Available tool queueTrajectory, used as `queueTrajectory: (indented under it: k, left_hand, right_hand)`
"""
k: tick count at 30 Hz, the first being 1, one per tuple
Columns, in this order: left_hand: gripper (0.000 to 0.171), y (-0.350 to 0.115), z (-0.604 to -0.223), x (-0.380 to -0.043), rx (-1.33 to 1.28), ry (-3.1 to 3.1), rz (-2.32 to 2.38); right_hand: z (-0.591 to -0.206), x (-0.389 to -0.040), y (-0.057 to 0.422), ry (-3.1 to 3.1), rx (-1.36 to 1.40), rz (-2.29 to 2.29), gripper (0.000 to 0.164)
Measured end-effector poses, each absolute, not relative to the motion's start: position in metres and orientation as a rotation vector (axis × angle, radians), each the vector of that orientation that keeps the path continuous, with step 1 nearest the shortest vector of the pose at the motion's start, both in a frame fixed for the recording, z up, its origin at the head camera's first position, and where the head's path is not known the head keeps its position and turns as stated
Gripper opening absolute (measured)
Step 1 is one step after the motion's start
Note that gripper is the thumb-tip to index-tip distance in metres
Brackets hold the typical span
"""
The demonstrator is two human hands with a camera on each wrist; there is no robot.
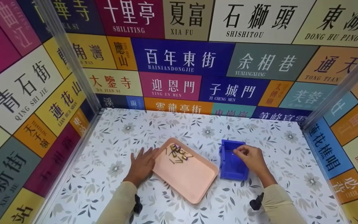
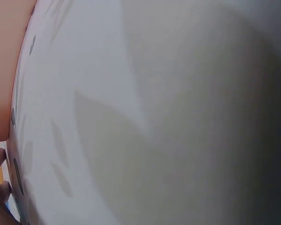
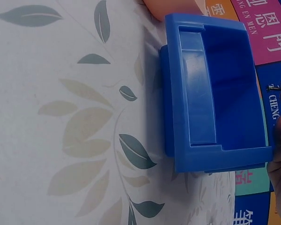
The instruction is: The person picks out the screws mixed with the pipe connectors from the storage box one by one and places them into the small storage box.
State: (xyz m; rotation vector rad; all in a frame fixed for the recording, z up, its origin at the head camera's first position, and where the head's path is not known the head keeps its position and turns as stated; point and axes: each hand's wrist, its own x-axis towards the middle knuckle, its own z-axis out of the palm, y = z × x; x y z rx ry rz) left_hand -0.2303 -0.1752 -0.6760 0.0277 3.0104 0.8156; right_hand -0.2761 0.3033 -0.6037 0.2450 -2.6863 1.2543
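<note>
My left hand (image 1: 142, 165) lies with spread fingers against the left edge of a pink tray (image 1: 183, 183). In the tray's far left part lies a small heap of thin, gold-coloured screws (image 1: 178, 154), with some dark or purple pieces among them. Thumb and fingertips of my right hand (image 1: 253, 158) pinch a small screw (image 3: 274, 88) above the rim of a blue plastic bin (image 1: 233, 177). What lies at the bin's bottom is hard to make out. In the left wrist view, only part of the hand (image 2: 0, 187) shows beside the tray wall (image 2: 2, 70).
A white tablecloth (image 1: 117, 130) with a leaf and flower pattern covers the table. Panels with coloured place-name signs (image 1: 182, 56) stand behind and on both sides. The bin stands just right of the tray, with a narrow gap between them.
</note>
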Motion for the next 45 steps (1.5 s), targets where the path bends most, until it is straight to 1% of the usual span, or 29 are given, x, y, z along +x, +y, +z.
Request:
queueTrajectory:
  k: [9,22,34,41,45]
  left_hand:
    - [0.047,-0.174,-0.673,-0.229,0.021,3.000,0.799]
    - [0.047,-0.172,-0.672,-0.230,-0.010,2.980,0.787]
    - [0.047,-0.172,-0.671,-0.230,-0.033,2.955,0.793]
    - [0.047,-0.172,-0.671,-0.230,-0.028,2.965,0.780]
    - [0.048,-0.172,-0.672,-0.229,-0.034,2.959,0.768]
  right_hand:
    - [-0.605,-0.276,0.302,-2.675,0.240,1.234,0.017]
    - [-0.603,-0.275,0.298,-2.664,0.251,1.258,0.019]
    - [-0.602,-0.276,0.281,-2.623,0.298,1.279,0.014]
    - [-0.605,-0.276,0.270,-2.591,0.339,1.307,0.014]
    - [-0.604,-0.276,0.262,-2.580,0.356,1.335,0.011]
